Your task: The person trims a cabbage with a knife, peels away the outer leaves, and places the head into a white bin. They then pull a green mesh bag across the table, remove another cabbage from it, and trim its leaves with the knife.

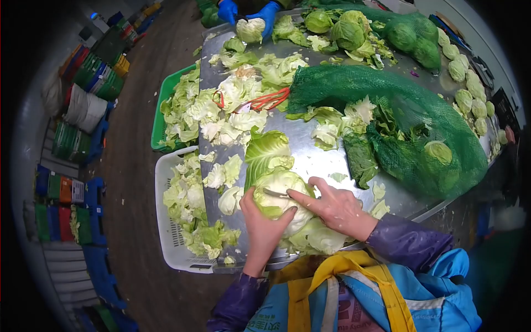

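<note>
A pale green cabbage sits on the metal table near its front edge, with one large outer leaf spread out behind it. My left hand grips the cabbage from the left and front, thumb and fingers against its side. In my right hand is a small knife; its blade lies over the top of the cabbage and its handle is hidden by the fingers. Loose leaves lie under and in front of the cabbage, close to my right wrist.
A white basket and a green basket of leaves stand at the table's left edge. Green net bags with cabbages lie behind. Across the table, a person's blue-gloved hands hold another cabbage. Trimmed cabbages line the far right.
</note>
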{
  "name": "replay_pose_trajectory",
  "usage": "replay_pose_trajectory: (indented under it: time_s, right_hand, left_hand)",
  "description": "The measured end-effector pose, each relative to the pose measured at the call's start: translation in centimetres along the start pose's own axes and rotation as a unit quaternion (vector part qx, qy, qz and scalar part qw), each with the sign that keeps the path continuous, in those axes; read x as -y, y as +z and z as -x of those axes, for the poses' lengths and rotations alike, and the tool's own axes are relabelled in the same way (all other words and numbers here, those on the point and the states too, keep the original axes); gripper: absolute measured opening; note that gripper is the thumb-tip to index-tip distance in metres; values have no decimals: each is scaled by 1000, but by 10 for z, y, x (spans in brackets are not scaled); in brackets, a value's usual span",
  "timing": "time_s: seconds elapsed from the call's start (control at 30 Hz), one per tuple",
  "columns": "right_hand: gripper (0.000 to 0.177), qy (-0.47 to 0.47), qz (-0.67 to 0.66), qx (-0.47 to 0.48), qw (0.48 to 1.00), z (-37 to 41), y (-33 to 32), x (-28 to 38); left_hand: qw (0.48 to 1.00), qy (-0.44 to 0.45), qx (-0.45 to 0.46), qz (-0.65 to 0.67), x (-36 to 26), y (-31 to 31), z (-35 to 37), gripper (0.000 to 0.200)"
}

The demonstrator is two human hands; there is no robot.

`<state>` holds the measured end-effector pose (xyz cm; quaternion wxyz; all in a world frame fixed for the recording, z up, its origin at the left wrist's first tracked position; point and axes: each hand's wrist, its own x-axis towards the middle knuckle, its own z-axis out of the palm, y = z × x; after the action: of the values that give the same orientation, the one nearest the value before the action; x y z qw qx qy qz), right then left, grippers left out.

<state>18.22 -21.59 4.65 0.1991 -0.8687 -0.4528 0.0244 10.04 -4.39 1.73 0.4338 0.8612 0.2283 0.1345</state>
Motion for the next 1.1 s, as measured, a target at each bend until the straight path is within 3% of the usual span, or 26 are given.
replay_pose_trajectory:
  time_s: [0.1, 0.23, 0.33, 0.5, 0.6, 0.67, 0.77, 0.83, 0.9, 0.93, 0.97, 1.07, 1.1]
  right_hand:
    - [61, -26, 28, -40, 998, -13, 4, -8]
    - [57, -6, 29, 18, 999, -34, -2, -18]
    - [48, 84, -124, 2, 989, -42, 15, -32]
    - [34, 80, -196, -63, 975, -49, 29, -48]
    - [33, 114, -209, -24, 971, -51, 22, -54]
    - [34, 198, -210, -23, 957, -47, 36, -79]
    - [34, 242, -269, 26, 932, -19, 42, -68]
    - [35, 218, -307, 0, 926, 0, 51, -60]
    - [38, 232, -355, -6, 906, 14, 51, -53]
    - [40, 193, -326, -49, 924, 22, 58, -50]
    - [40, 189, -326, -44, 925, 24, 56, -53]
    - [44, 306, -258, 39, 916, 15, 26, -57]
    - [42, 326, -221, 15, 919, 11, 18, -61]
  left_hand:
    - [999, 42, 1, -14, -5, 9, -1, 89]
    - [994, 103, 9, -47, -12, 18, -2, 87]
    - [994, 97, 29, -36, -9, 16, -11, 85]
    - [990, 96, 107, 1, 3, -4, -28, 82]
    - [984, 93, 151, 25, 8, -14, -31, 82]
    - [979, 99, 171, 49, 19, -24, -23, 83]
    - [979, 140, 146, 9, 35, -39, -8, 86]
    - [991, 84, 95, 50, 51, -39, 8, 86]
    - [985, -113, 21, 127, 48, -37, 20, 83]
    - [970, -120, 26, 212, 51, -32, 24, 77]
    - [969, -123, 21, 213, 49, -28, 25, 77]
    - [991, -58, 13, 119, 29, -20, 17, 84]
    - [991, -58, 12, 121, 26, -20, 17, 84]
